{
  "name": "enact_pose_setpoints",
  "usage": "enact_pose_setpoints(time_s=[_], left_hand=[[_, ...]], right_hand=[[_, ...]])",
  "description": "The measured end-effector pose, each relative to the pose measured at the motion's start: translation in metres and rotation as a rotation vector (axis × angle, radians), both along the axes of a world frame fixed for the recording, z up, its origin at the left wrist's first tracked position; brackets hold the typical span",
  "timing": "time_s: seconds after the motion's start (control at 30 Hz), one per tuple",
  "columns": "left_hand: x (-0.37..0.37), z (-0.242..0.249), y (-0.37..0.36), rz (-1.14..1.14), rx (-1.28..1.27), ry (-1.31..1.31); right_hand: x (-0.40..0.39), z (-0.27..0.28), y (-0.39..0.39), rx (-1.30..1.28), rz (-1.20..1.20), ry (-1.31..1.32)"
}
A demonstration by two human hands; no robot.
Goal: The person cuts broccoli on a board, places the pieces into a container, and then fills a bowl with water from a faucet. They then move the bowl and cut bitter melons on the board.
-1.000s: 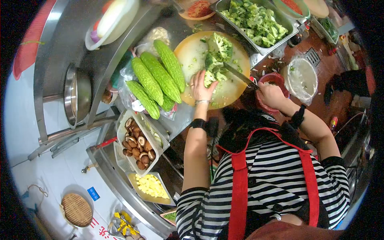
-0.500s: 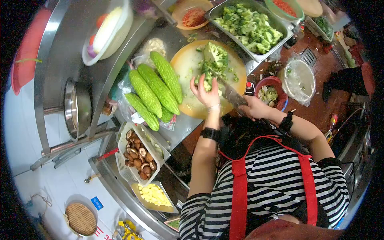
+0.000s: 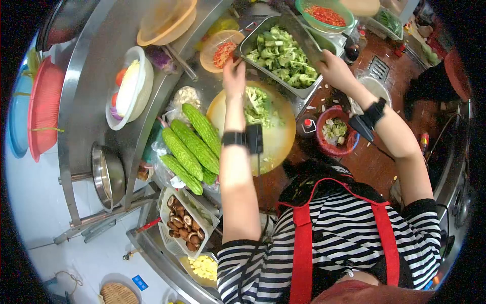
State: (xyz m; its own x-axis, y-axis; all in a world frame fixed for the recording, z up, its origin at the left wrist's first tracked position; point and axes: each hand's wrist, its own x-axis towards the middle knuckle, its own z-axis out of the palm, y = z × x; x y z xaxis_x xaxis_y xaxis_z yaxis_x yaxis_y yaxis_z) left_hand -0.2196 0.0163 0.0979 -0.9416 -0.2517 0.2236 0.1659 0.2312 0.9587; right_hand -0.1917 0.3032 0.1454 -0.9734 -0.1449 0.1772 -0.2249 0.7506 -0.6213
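At the L corner of the metal tray (image 3: 304, 95) is the L hand (image 3: 234, 76), arm stretched out, fingers roughly together & pointing away from the body; tips blurred nr the rim, so can't tell if they pinch it or just touch. R hand (image 3: 331, 67) is by the tray's R corner, fist closed round the handle of a knife (image 3: 304, 38), broad blade angled up & away o/ the tray. Tray sits nr far end of table's (image 3: 203, 81) R edge, heaped w/ cut broccoli pcs (image 3: 288, 61). Nearer, by same edge, a round cutting board (image 3: 276, 144); on its far part a broccoli chunk (image 3: 258, 109), partly hidden by L forearm, w/ green crumbs scattered about. Just beyond L hand: orange bowl (image 3: 208, 48) w/ chopped red bits. Green bowl (image 3: 304, 7), also red bits inside, past tray's far side. L of board, bumpy green gourds (image 3: 194, 146) on plastic, w/ bag of pale bits (image 3: 187, 97) just beyond. Off table's near L corner: basket of mushrooms (image 3: 186, 228), yellow pcs (image 3: 204, 267) next to it. On floor off R edge, red bucket (image 3: 329, 146) w/ trimmings.
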Motion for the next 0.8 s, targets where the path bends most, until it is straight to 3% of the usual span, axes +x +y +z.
enact_pose_setpoints(time_s=[0.07,0.13,0.2,0.27,0.33,0.4,0.47,0.53,0.77,0.8], left_hand=[[0.059,-0.028,-0.028,0.101,-0.166,-0.251],[0.109,-0.072,-0.041,0.063,-0.392,-0.312],[0.157,-0.091,-0.03,0.113,-0.478,-0.085],[0.171,-0.103,-0.033,0.151,-0.41,-0.079],[0.195,-0.087,-0.026,0.156,0.014,-0.141],[0.216,-0.096,-0.032,0.132,-0.058,-0.077],[0.231,-0.108,-0.036,0.093,-0.23,-0.007],[0.241,-0.105,-0.024,0.213,-0.444,0.005],[0.246,-0.102,-0.002,0.451,-0.235,0.018],[0.246,-0.105,-0.003,0.436,-0.274,-0.027]], right_hand=[[0.019,-0.011,0.008,-0.162,0.003,-0.038],[0.045,-0.022,0.007,-0.18,0.09,-0.093],[0.056,-0.042,-0.002,-0.233,0.267,-0.019],[0.073,-0.038,-0.016,-0.194,0.387,-0.044],[0.086,-0.048,-0.026,-0.085,0.506,-0.03],[0.1,-0.044,-0.037,0.075,0.581,-0.096],[0.109,-0.056,-0.046,0.079,0.644,-0.129],[0.118,-0.067,-0.052,0.116,0.664,-0.129],[0.139,-0.064,-0.067,0.244,0.775,-0.05],[0.14,-0.068,-0.077,0.392,0.754,-0.155]])
